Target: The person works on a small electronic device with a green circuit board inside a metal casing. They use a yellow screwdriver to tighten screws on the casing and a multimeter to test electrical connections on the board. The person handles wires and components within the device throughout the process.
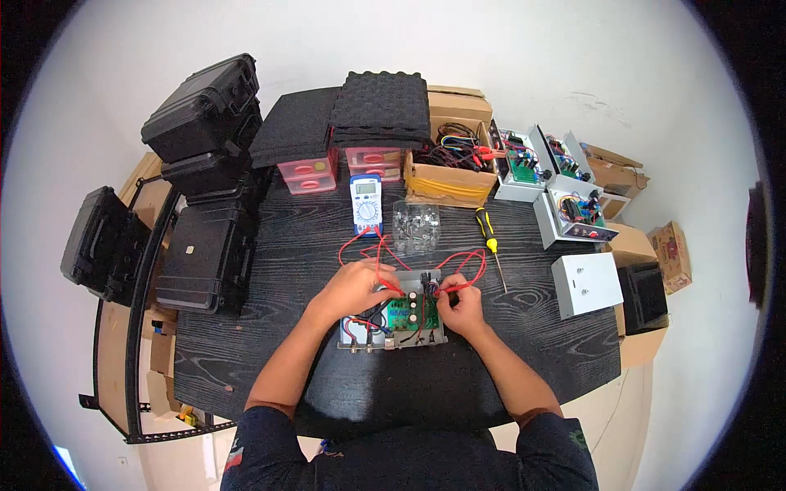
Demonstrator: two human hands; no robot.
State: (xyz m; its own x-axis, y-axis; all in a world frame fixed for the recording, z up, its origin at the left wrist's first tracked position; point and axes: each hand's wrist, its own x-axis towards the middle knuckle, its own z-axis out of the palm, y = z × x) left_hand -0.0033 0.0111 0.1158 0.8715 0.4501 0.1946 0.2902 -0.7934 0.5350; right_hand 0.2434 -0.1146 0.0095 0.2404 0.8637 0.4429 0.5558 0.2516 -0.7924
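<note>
In front of me an open metal chassis [416,336] holds a green circuit board [401,312] with capacitors and several wires. My left hand [354,291] reaches over its left side, fingers closed on a red test lead [390,286] whose tip is at the board's far edge. At the right side, my right hand [462,305] is pinched on another red test lead [455,286], beside a bundle of dark wires [429,285]. Where that lead ends is hidden by the fingers. Both leads run toward a blue-and-white multimeter [366,206] lying beyond the chassis.
A clear tray of small hardware [416,227] lies beside the multimeter, with a yellow-black screwdriver [490,237] to its right. Cable-filled cardboard box [449,190], open electronics units [571,214] and a white metal cover [586,284] line the back and right. Black cases [205,255] stand left.
</note>
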